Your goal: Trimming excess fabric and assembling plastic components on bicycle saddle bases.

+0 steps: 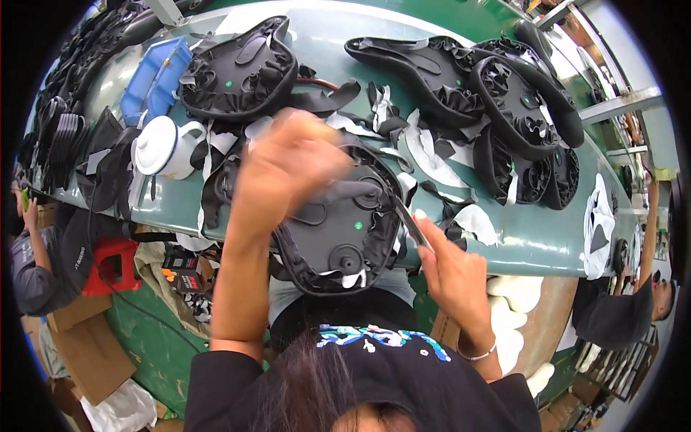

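Tool (413, 227) in curled right hand (458, 275)

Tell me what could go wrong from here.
The metal tool in the right hand is at the rim of the black padded part; a slip might nick it.
The left hand, blurred above that part, could stray into the tool.
The white lidded mug stands near loose fabric strips; a snag might tip it.

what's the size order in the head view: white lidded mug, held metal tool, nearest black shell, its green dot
1. Nearest black shell
2. White lidded mug
3. Metal tool, visible part
4. Shell's green dot
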A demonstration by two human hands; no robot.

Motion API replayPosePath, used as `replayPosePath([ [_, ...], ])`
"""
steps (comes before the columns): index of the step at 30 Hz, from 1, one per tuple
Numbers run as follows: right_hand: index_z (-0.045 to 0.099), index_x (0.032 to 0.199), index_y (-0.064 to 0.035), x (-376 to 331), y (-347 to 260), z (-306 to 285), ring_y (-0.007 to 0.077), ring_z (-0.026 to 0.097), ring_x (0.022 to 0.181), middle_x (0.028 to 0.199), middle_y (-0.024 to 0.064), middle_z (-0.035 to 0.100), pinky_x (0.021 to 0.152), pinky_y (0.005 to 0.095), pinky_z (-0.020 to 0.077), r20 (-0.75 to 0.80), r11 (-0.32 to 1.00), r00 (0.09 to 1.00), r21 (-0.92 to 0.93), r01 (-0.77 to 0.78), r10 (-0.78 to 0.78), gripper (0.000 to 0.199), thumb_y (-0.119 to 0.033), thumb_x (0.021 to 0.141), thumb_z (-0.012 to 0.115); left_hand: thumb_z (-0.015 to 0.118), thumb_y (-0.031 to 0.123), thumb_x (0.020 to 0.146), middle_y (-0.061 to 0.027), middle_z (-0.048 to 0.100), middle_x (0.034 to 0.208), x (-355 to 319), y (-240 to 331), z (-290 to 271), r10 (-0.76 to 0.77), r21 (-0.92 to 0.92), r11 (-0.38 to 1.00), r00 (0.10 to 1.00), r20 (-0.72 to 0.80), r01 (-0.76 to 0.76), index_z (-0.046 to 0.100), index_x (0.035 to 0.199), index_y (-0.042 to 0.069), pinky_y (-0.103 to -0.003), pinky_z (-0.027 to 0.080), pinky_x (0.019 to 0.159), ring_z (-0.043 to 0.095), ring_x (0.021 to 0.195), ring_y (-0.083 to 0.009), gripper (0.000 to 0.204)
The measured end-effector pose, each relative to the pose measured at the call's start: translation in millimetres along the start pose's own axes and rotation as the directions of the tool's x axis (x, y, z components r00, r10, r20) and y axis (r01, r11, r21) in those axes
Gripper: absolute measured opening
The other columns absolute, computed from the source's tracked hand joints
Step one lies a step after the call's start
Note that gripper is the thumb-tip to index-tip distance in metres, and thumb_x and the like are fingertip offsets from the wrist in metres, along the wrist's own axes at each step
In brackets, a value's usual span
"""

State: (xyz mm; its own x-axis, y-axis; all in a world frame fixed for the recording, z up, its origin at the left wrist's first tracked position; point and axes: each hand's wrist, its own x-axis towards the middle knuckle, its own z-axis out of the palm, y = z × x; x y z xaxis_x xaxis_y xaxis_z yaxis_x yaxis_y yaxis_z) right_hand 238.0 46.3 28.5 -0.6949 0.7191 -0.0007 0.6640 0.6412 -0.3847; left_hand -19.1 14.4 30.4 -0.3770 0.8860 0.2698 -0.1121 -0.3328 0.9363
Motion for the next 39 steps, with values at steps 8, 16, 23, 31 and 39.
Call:
replayPosePath([
  [8, 0.047, 0.133, -0.0188, 21, 5, -2, 0.0302, 0.053, 0.045, 0.059, 0.0102, 0.055, 0.042, 0.0422, 0.0362, -0.019, 0.972, 0.995, -0.217, 0.09, -0.096, 0.048, -0.015, 0.085, 0.057, 0.07, 0.013, 0.065, -0.0039, 0.05, 0.058, 30, -36, 5, 0.385, 0.797, 0.476, 0.903, 0.19, -0.37, 0.057, 0.058, 0.003, -0.036, 0.035, 0.06, 0.044, 0.064, -0.022, 0.018],
  [16, 0.06, 0.12, -0.0293, 54, 20, -40, 0.026, 0.054, 0.046, 0.059, 0.0069, 0.055, 0.045, 0.0373, 0.0401, 0.056, 0.946, 0.974, -0.231, 0.226, -0.219, 0.039, -0.02, 0.083, 0.062, 0.049, 0.029, 0.096, -0.0082, 0.064, 0.098, 17, -24, -11, -0.32, -0.264, 0.928, 0.925, -0.207, 0.262, 0.066, 0.094, -0.003, -0.029, 0.037, 0.092, 0.054, 0.099, -0.0164, 0.036],
  [23, 0.06, 0.122, -0.0286, 138, 28, -59, 0.024, 0.054, 0.057, 0.063, 0.0052, 0.051, 0.054, 0.036, 0.0407, 0.349, 0.719, 0.746, -0.232, 0.655, -0.567, 0.041, -0.016, 0.083, 0.06, 0.039, 0.028, 0.098, -0.0093, 0.068, 0.096, -60, 5, -19, -0.12, 0.11, 0.988, 0.99, 0.068, 0.112, 0.069, 0.09, 0.001, -0.038, 0.036, 0.1, 0.054, 0.11, -0.0218, 0.041],
  [31, 0.052, 0.129, -0.0215, 21, 31, -58, 0.0246, 0.051, 0.043, 0.057, 0.0077, 0.052, 0.042, 0.0373, 0.0377, 0.291, 0.881, 0.933, -0.357, 0.311, -0.212, 0.049, -0.015, 0.081, 0.059, 0.038, 0.037, 0.099, -0.0015, 0.054, 0.072, 1, 66, -117, 0.266, -0.898, 0.435, 0.962, 0.066, -0.059, 0.052, 0.069, 0.008, -0.042, 0.035, 0.093, 0.048, 0.065, -0.0179, 0.044],
  [39, 0.053, 0.128, -0.0149, 60, 37, -69, 0.0295, 0.055, 0.053, 0.068, 0.0079, 0.059, 0.048, 0.0395, 0.0391, 0.315, 0.969, 0.935, -0.124, 0.213, -0.165, 0.044, -0.015, 0.084, 0.058, 0.072, 0.023, 0.074, -0.006, 0.056, 0.108, 53, -10, 2, -0.217, 0.614, 0.64, 0.658, 0.721, -0.462, 0.061, 0.085, 0.006, -0.037, 0.038, 0.089, 0.045, 0.11, -0.029, 0.023],
])
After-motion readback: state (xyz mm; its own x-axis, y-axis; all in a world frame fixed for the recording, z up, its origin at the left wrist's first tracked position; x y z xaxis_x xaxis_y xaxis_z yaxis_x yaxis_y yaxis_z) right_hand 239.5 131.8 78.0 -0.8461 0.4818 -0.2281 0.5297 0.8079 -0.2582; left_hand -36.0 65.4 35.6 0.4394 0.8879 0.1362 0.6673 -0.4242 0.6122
